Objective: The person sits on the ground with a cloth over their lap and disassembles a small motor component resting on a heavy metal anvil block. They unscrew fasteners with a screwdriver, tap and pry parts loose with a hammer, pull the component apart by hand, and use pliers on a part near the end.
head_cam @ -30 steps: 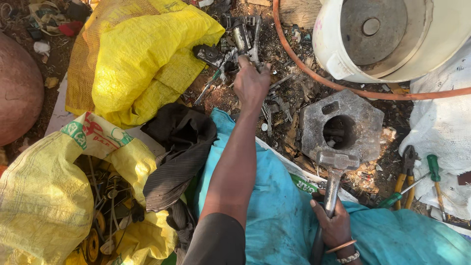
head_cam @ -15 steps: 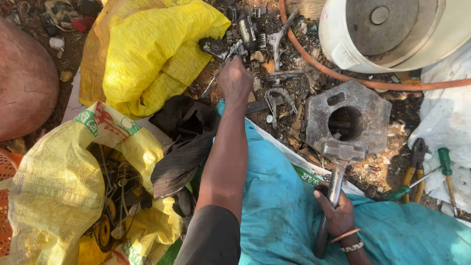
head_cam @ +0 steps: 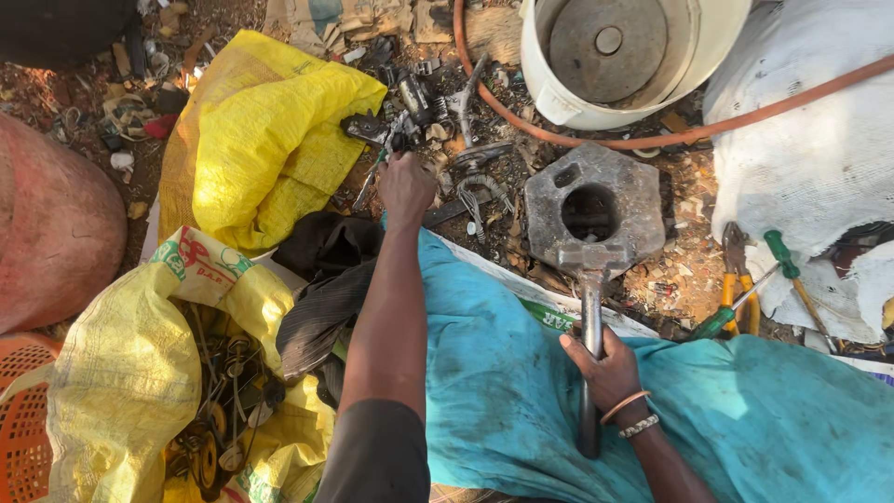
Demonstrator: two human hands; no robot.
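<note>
Here, right hand (head_cam: 610, 373) gripping hammer (head_cam: 589, 307) handle, left hand (head_cam: 406, 186) — seemingly clenched — amid scrap (head_cam: 447, 112)

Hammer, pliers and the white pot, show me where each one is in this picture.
Hammer (head_cam: 590, 307): head view, on the metal handle just below its head.
Pliers (head_cam: 735, 256): head view, on the dark jaws above the orange handles.
White pot (head_cam: 568, 98): head view, on its lower left outer wall.
</note>
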